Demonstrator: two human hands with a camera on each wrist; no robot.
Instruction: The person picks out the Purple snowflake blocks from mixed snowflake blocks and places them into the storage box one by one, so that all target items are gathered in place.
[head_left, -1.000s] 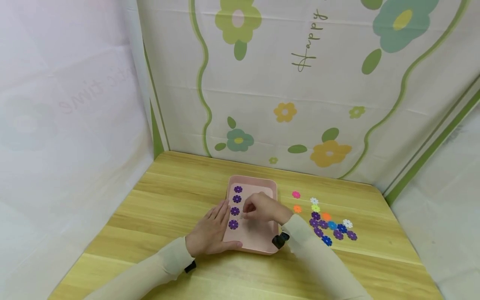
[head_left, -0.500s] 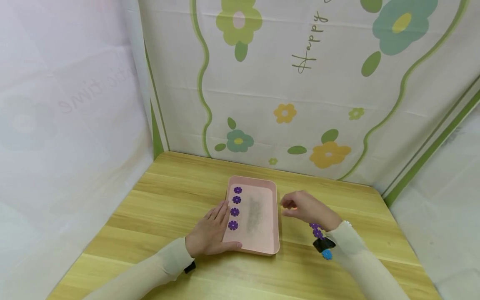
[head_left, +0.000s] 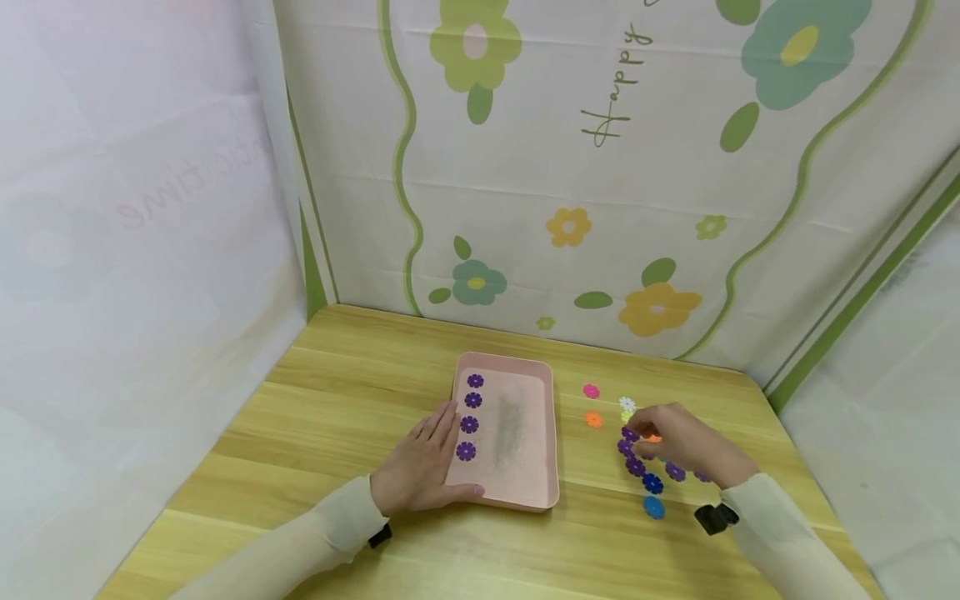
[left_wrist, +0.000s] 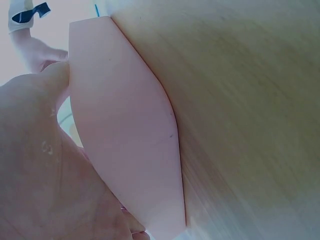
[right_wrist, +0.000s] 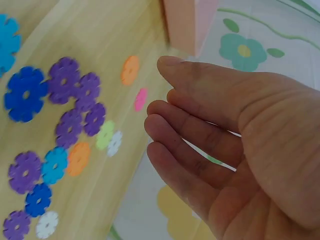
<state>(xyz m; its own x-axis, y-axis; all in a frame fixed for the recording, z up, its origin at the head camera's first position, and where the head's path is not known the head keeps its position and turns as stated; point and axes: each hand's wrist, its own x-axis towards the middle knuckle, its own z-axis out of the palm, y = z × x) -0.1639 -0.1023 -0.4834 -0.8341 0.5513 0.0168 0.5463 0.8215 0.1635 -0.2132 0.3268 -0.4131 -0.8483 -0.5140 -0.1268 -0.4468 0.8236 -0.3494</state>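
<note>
My left hand [head_left: 422, 467] rests along the left side and near corner of a pink tray [head_left: 556, 467] in the head view, fingers fairly straight. In the left wrist view the palm lies against the tray's wall [left_wrist: 130, 115]. A column of several purple flower-shaped plastic discs, one being a purple disc [head_left: 466, 451], lies along the tray's left side. To the right, my right hand [head_left: 686, 442] is over a loose group of coloured discs and hides some. The right wrist view shows its fingers [right_wrist: 175, 145] loosely bent, thumb apart, nothing between them.
Beside the tray lie a pink disc [head_left: 591, 391] and an orange disc [head_left: 593, 420]. A light blue disc [head_left: 654, 507] is closest to the front, below a dark blue disc [head_left: 652, 483]. Printed cloth walls [head_left: 525, 150] stand behind the wooden table [head_left: 360, 350] and at both sides.
My right hand has moved from over the tray rightward to the loose discs, exposing the tray's floor with its greyish patch. The left hand and tray have stayed put.
</note>
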